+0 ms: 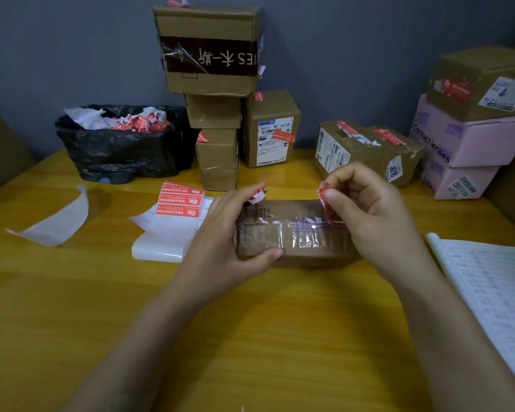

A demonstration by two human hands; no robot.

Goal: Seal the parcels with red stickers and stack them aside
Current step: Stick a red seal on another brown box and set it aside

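A small brown parcel with clear tape lies on the yellow table in the middle. My left hand grips its left end, thumb on the near side, with a red and white scrap at its fingertips. My right hand pinches a red sticker that stands up from the parcel's top right. A sheet of red stickers lies to the left on white backing paper.
A stack of brown boxes stands at the back centre. More sealed boxes and pink boxes sit at the right. A black bin bag holds red scraps. Loose backing paper lies left, a printed list right.
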